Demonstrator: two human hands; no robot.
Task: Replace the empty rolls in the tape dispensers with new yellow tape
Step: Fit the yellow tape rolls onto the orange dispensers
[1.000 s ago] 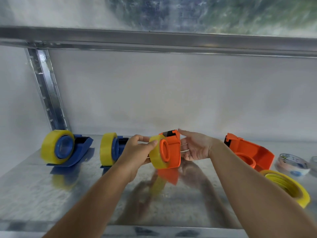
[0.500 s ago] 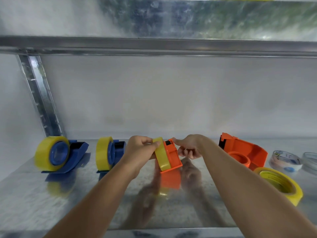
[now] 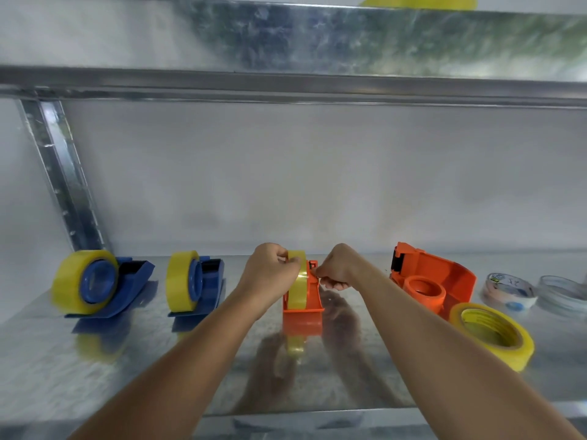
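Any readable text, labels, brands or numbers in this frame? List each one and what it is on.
No text reads with certainty.
Empty roll core lying right of the open orange dispenser: handwritten marks, perhaps "27", and a small printed label, too blurred to read.
Loose yellow tape roll: faint print inside its core, unreadable.
Blue dispensers, held orange dispenser: no markings visible.

We see an orange tape dispenser (image 3: 303, 301) standing on the metal shelf (image 3: 127, 369), a yellow tape roll (image 3: 298, 289) mounted in it. The left hand (image 3: 273, 274) grips the roll's top; the right hand (image 3: 338, 268) pinches at the cutter end. Two loaded blue dispensers (image 3: 127, 287) (image 3: 206, 285) stand left; an open orange dispenser (image 3: 441, 277) and a loose yellow roll (image 3: 494, 335) lie right.
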